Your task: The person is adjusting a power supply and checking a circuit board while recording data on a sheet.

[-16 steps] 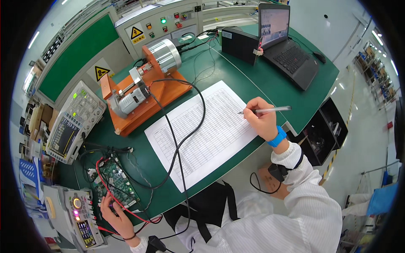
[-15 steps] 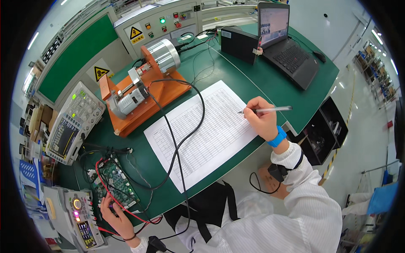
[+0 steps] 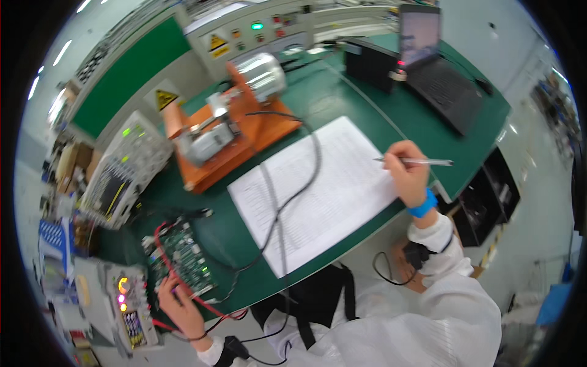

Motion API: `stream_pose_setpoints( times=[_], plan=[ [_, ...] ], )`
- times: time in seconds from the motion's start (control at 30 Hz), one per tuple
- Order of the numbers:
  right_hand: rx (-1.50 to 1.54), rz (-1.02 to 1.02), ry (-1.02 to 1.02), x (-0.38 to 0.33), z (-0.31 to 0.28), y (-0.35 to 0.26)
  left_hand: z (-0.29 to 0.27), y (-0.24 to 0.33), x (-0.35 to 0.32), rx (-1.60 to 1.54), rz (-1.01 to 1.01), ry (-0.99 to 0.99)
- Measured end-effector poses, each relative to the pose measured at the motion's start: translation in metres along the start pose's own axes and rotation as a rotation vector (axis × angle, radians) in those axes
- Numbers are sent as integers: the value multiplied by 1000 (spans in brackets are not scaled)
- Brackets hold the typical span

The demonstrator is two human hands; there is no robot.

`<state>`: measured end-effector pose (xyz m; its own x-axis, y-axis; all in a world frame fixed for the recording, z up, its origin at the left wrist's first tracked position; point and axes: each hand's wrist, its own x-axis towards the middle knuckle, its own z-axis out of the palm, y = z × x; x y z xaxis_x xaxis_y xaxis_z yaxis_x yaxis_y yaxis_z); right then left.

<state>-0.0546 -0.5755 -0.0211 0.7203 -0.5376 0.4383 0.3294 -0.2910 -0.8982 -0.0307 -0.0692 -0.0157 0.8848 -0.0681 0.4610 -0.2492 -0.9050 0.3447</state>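
My right hand (image 3: 408, 174) grips a pen (image 3: 431, 162) over the right edge of a large printed sheet (image 3: 333, 177) with a table grid; the pen's tip is at or just above the paper. At the near corner of a green circuit board (image 3: 189, 260), my left hand (image 3: 179, 306) has its fingers bent beside a red lead (image 3: 162, 248). A small purple spot shows between these fingers, too blurred to name. Black cables (image 3: 278, 214) loop across the sheet.
Behind the sheet, a motor rig (image 3: 211, 144) stands on an orange base. An oscilloscope (image 3: 125, 171) and a bench power supply (image 3: 125, 303) are at the left. A laptop (image 3: 446, 92) and a black box (image 3: 370, 64) stand far right, near the table's edge.
The whole view has shifted, so the scene sits further right and is more blurred. The pen stays in my right hand, and my left hand stays at the circuit board.
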Motion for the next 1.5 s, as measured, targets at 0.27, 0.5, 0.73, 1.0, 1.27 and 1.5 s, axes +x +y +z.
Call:
stream_pose_setpoints(
  times=[0.27,0.5,0.73,1.0,1.27,1.5],
  plan=[
    [-14,53,236,-3,-46,29,11,12,4,-24,42,47],
    [-99,10,239,6,-34,33,-1,8,-7,-58,-18,36],
    [-120,-23,215,13,-38,42,1,6,-2,-72,-3,71],
    [-156,-4,219,13,-36,40,-1,6,-4,-70,-2,76],
    [-145,-17,203,12,-35,38,-1,7,-4,-76,-4,74],
    [-156,-7,215,13,-38,42,-1,8,-4,-93,-19,60]
  ],
)
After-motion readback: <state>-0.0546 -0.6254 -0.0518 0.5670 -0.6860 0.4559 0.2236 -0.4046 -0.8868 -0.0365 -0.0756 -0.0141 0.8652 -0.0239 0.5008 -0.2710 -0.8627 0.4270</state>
